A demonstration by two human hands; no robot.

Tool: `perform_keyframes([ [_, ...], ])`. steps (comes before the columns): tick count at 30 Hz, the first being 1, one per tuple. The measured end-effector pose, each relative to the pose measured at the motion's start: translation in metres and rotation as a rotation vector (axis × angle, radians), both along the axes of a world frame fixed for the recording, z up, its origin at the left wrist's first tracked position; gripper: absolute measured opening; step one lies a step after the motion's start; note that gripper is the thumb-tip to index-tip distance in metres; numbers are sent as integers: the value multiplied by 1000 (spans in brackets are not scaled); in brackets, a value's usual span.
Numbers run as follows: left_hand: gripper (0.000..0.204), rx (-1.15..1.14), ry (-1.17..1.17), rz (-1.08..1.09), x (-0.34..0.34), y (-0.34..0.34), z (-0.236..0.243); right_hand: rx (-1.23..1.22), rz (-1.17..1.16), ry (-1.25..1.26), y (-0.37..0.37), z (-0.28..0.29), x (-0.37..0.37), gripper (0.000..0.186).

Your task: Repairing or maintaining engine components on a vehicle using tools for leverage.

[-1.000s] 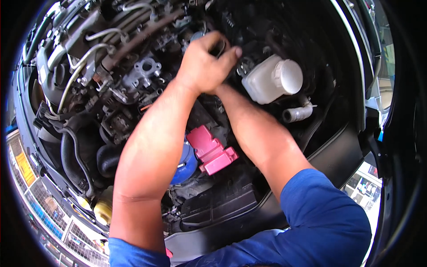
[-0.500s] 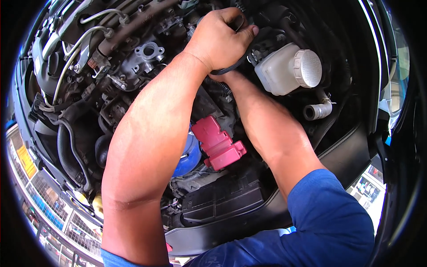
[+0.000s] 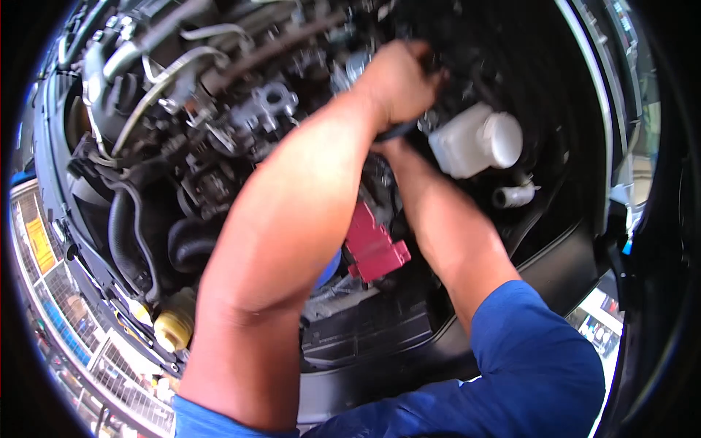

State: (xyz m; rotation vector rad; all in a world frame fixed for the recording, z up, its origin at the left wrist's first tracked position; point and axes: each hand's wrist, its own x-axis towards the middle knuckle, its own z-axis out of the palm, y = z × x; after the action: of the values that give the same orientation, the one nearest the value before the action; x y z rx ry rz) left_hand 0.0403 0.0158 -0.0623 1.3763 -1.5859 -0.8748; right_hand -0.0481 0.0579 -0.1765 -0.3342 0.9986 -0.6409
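Note:
My left hand [image 3: 405,80] is deep in the engine bay near the top, its fingers curled closed. Motion blur and the back of the hand conceal what lies in the grip. Directly below it, a black hose or cable [image 3: 398,132] curves between my two wrists. Only the wrist end of my right hand [image 3: 391,144] shows; its fingers are hidden beneath the left hand and this dark line. Just right of both hands stands a whitish plastic reservoir [image 3: 460,146] with a round cap [image 3: 505,139].
A red plastic cover [image 3: 376,250] lies between my forearms, beside a partly hidden blue part [image 3: 329,269]. A short pipe end [image 3: 513,196] sits below the reservoir. Metal pipes [image 3: 157,91] and a flanged fitting [image 3: 274,100] fill the left; a yellowish container [image 3: 175,321] is lower left.
The view has shifted and blurred, so most engine parts appear farther right and lower. My left hand stays closed above the right one, which remains mostly hidden.

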Motion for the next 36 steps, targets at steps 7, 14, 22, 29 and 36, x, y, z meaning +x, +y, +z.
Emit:
perform_keyframes([
  [7,20,-119,60,12,5,50,9,-845,309,280,-29,-72,-66,51],
  [14,29,-253,-190,249,81,145,-22,-940,794,1062,-23,-28,-24,43],
  [22,26,-301,-156,219,64,117,-13,-1062,826,1010,-31,-54,-40,43],
  [29,26,-145,323,-75,7,44,-11,-1069,688,953,-23,-48,-33,47],
  [36,22,-130,155,-3,-2,23,-10,-854,647,918,-41,-54,-24,49],
])
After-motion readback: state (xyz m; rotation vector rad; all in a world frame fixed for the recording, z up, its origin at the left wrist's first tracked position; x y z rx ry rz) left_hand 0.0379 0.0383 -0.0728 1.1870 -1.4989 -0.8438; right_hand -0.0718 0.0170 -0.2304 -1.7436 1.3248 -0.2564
